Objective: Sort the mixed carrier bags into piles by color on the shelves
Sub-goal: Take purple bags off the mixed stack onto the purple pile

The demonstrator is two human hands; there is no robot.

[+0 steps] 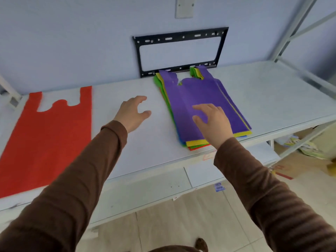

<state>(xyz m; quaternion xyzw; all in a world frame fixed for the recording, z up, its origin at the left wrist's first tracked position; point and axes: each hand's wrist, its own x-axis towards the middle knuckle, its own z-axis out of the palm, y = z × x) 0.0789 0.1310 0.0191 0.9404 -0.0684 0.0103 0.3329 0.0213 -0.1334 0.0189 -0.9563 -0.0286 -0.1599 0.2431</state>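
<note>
A mixed stack of carrier bags (195,142) lies on the white shelf (141,146) right of centre, with a purple bag (189,99) on top and yellow, green, red and blue edges showing below. A single red bag (51,139) lies flat at the shelf's left end. My right hand (212,120) is over the purple bag's lower half, fingers spread and lightly bent, holding nothing. My left hand (133,113) hovers over the bare shelf between the red bag and the stack, fingers relaxed and empty.
A black metal bracket frame (179,37) hangs on the wall behind the stack. Shelf uprights (298,28) rise at the right. A lower shelf board (149,190) juts out beneath. Cardboard and papers (309,148) lie on the floor at the right.
</note>
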